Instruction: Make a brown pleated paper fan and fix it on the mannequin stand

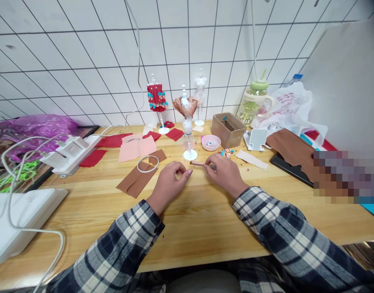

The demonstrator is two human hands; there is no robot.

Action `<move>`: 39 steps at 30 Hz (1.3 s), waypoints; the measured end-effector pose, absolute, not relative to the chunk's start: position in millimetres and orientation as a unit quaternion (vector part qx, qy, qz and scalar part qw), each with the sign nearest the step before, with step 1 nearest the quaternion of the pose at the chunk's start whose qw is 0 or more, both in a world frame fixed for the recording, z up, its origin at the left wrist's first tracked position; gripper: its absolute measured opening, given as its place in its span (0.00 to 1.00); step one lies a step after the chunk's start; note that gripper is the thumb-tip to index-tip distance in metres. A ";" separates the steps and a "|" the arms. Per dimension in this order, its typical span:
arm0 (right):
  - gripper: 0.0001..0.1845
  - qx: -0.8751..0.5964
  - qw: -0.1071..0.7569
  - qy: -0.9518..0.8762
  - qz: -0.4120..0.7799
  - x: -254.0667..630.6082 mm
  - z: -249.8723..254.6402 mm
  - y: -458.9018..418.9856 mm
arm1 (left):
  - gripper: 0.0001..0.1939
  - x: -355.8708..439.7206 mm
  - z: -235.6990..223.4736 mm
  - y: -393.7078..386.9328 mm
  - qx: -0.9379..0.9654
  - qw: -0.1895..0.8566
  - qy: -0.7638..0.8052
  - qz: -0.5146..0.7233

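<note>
My right hand (222, 173) pinches a thin brown strip (197, 163), which points left towards my other hand; whether it is paper or a small stick I cannot make out. My left hand (169, 183) is just left of its tip, fingers curled, thumb apart from the forefinger, with nothing visible between them. Just beyond both hands stands a white miniature dress form (187, 122) with a ruffled brown paper collar (185, 107) around its upper part. Left of my left hand, a white ring (148, 171) lies on folded brown paper (135, 181).
Behind stand a dress form in a red dress (157, 97) and a bare one (201, 90). A pink bowl (211, 147), cardboard box (229, 129), phone stand (256, 139) and green-lidded bottle (255, 99) are at right. A power strip (71, 152) and cables lie left.
</note>
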State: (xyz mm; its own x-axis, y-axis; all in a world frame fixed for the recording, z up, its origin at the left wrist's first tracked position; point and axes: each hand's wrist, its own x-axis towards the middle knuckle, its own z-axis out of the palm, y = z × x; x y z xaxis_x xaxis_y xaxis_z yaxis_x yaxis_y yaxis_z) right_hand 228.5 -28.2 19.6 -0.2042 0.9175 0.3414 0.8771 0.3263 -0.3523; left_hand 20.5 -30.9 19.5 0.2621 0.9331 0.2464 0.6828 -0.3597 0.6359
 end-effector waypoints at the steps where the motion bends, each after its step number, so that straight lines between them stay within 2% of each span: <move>1: 0.08 -0.578 0.262 -0.773 0.007 229.3 21.6 -29.9 | 0.20 20.7 20.5 -31.8 0.760 0.281 0.513 0.285; 3: 0.12 -0.549 0.261 -0.793 -0.033 229.6 23.0 -33.2 | 0.22 22.0 19.6 -32.4 0.744 0.403 0.466 0.259; 5: 0.15 -0.510 0.235 -0.826 -0.047 227.4 21.4 -36.2 | 0.23 24.0 16.3 -31.6 0.719 0.473 0.429 0.273; 8: 0.18 -0.470 0.185 -0.861 -0.059 221.6 17.0 -39.4 | 0.29 26.9 11.0 -29.7 0.670 0.530 0.411 0.319; 11: 0.20 -0.443 0.159 -0.880 -0.066 217.2 15.3 -42.0 | 0.29 28.9 7.9 -28.8 0.624 0.563 0.424 0.338; 14: 0.20 -0.426 0.176 -0.886 -0.043 216.1 16.0 -43.9 | 0.25 28.9 6.1 -28.2 0.591 0.574 0.448 0.348; 17: 0.15 -0.457 0.271 -0.846 0.040 217.2 16.5 -42.6 | 0.25 27.6 4.5 -28.1 0.595 0.570 0.446 0.350; 20: 0.19 -0.516 0.374 -0.736 0.230 219.4 15.0 -36.5 | 0.25 27.5 3.2 -30.0 0.631 0.538 0.445 0.338; 22: 0.21 -0.513 0.373 -0.679 0.370 221.0 12.6 -31.4 | 0.24 28.2 2.6 -31.7 0.661 0.516 0.439 0.323; 24: 0.21 -0.495 0.348 -0.653 0.456 222.2 9.3 -27.5 | 0.22 28.7 2.5 -32.7 0.684 0.500 0.431 0.312; 31: 0.16 -0.506 0.325 -0.629 0.493 223.0 1.8 -24.5 | 0.19 28.5 6.9 -32.2 0.699 0.480 0.433 0.307; 39: 0.13 -0.495 0.345 -0.641 0.475 217.6 1.4 -24.3 | 0.16 31.6 8.0 -31.8 0.653 0.525 0.430 0.336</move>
State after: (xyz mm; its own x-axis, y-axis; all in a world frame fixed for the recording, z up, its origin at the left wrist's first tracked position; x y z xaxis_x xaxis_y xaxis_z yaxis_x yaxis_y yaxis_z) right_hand 217.6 -24.3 1.4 -0.2719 0.9619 -0.0288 0.3070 0.0583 -0.9499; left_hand 31.6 -31.8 8.0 0.4051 0.9142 -0.0132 0.2094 -0.0788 0.9746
